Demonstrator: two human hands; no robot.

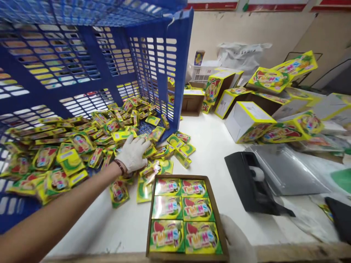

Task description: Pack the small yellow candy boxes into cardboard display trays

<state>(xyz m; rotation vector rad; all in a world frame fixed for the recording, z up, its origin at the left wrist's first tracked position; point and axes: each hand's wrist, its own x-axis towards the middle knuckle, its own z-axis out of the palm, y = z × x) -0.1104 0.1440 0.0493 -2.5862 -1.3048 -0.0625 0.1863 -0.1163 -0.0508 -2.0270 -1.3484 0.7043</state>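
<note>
My left hand (134,153), in a white knit glove, reaches over a pile of small yellow-green packs (79,142) at the mouth of a blue crate. Its fingers are stretched out over the packs, and none is seen gripped in it. In front of me an open display box (216,204) holds two columns of packs (167,235) lettered "TWINS", with a watermelon picture. My right hand (237,241), also gloved and blurred, is against the right side of this box and seems to hold it; its fingertips are hidden.
The blue plastic crate (156,33) lies on its side at the left, packs spilling onto the white table (203,146). A black tape dispenser (251,182) stands right of the box. Behind it are printed cartons (252,120), several of them stacked, and clear plastic bags (285,170).
</note>
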